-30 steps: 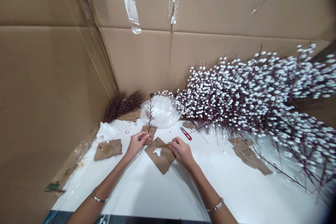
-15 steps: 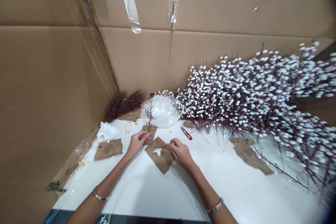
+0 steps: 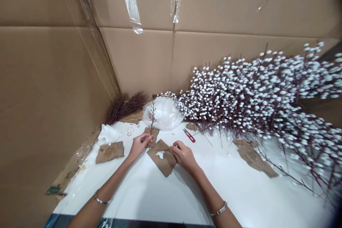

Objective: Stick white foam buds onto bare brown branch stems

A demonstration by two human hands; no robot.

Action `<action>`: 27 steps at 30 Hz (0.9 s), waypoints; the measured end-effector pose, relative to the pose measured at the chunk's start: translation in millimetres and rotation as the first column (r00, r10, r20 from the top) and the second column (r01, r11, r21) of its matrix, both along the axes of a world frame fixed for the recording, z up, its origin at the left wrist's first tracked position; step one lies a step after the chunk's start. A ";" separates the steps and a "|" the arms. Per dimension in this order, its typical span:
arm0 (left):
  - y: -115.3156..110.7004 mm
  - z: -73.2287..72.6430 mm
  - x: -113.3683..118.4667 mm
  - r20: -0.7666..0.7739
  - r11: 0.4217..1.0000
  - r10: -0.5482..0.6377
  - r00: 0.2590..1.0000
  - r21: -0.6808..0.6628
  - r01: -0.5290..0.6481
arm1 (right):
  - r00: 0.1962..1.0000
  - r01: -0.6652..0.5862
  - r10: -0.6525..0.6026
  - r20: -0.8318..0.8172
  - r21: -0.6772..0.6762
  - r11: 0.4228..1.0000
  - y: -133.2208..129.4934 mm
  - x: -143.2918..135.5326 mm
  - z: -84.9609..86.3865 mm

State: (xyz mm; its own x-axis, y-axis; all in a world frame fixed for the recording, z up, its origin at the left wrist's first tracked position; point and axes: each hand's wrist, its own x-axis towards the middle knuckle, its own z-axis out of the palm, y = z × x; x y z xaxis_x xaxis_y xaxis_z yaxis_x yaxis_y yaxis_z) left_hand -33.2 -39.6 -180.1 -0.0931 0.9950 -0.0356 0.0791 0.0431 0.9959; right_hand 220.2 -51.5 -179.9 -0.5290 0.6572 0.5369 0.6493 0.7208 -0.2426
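My left hand (image 3: 141, 145) pinches the lower end of a bare, dark red-brown artificial twig (image 3: 152, 115), which stands upright with short side shoots. My right hand (image 3: 183, 155) is closed, its fingertips around a thin brown stick (image 3: 166, 149) that is hard to see against the cardboard. Below those fingertips a piece of cardboard (image 3: 163, 167) lies on the white table, with a white smear (image 3: 160, 154) on it that looks like glue. A smaller cardboard scrap (image 3: 154, 141) lies behind it, partly covered by the left hand.
Red thread snips (image 3: 189, 135) lie beyond the right hand. A clear plastic bag (image 3: 167, 115) stands behind the twig. Bare twigs (image 3: 125, 107) are piled at back left, and white-budded branches (image 3: 240, 96) fill the right. Cardboard walls (image 3: 139, 60) enclose the white table (image 3: 128, 199).
Both hands keep nearly the same place and grip. The whole view has shifted very slightly.
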 end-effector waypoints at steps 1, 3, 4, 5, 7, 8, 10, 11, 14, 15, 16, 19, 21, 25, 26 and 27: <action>0.2 -0.3 -0.1 0.000 1.000 0.000 1.000 -0.002 0.000 | 1.000 -0.002 0.002 -0.001 0.002 1.000 0.0 0.1 -0.1; 0.5 -0.8 -0.2 0.001 1.000 0.001 1.000 -0.007 -0.001 | 1.000 -0.005 0.005 -0.003 0.004 1.000 0.0 0.4 -0.4; 0.6 -1.0 -0.2 0.002 1.000 0.003 1.000 -0.009 -0.003 | 1.000 -0.006 0.006 -0.004 0.004 1.000 0.0 0.7 -0.5; 0.7 -1.2 -0.1 0.003 1.000 0.005 1.000 -0.010 -0.005 | 1.000 -0.007 0.007 -0.006 0.005 1.000 0.0 1.0 -0.5; 0.7 -1.2 0.3 0.006 1.000 0.006 1.000 -0.013 -0.006 | 1.000 -0.007 0.007 -0.008 0.002 1.000 0.1 1.7 -0.3; 0.6 -1.1 0.5 0.007 1.000 0.005 1.000 -0.015 -0.005 | 1.000 -0.007 0.007 -0.009 -0.001 1.000 0.2 2.0 -0.1; 0.4 -0.6 0.8 0.008 1.000 0.002 1.000 -0.015 -0.002 | 1.000 -0.007 0.007 -0.009 -0.008 1.000 0.3 2.7 0.2; 0.3 -0.2 1.0 0.009 1.000 0.001 1.000 -0.014 -0.001 | 1.000 -0.007 0.007 -0.008 -0.010 1.000 0.3 2.9 0.3; 0.1 1.1 1.5 0.010 1.000 0.001 1.000 -0.012 -0.001 | 1.000 -0.009 0.009 -0.006 -0.020 1.000 0.0 3.4 0.7; 0.0 1.5 1.6 0.009 1.000 0.002 1.000 -0.012 -0.002 | 1.000 -0.010 0.010 -0.006 -0.024 1.000 -0.1 3.4 0.9; -0.1 1.9 1.8 0.009 1.000 0.003 1.000 -0.011 -0.003 | 1.000 -0.012 0.012 -0.006 -0.030 0.999 -0.2 3.5 1.1; -0.4 2.5 2.1 0.005 1.000 0.002 1.000 -0.009 -0.002 | 1.000 -0.012 0.012 -0.002 -0.046 0.999 -0.4 3.8 1.6; -0.4 2.1 2.0 0.004 1.000 0.002 1.000 -0.009 -0.002 | 1.000 -0.009 0.009 0.000 -0.050 0.999 -0.3 4.0 1.6; 0.0 0.7 1.6 0.003 1.000 0.006 1.000 -0.004 -0.006 | 1.000 -0.011 0.010 -0.005 -0.049 0.999 0.1 4.2 0.9; 0.2 0.5 1.5 0.003 1.000 0.006 1.000 -0.002 -0.006 | 1.000 -0.011 0.011 -0.005 -0.047 0.999 0.2 4.2 0.8; 0.3 0.4 1.6 0.004 1.000 0.006 1.000 0.000 -0.006 | 1.000 -0.011 0.011 -0.004 -0.045 0.999 0.2 4.3 0.8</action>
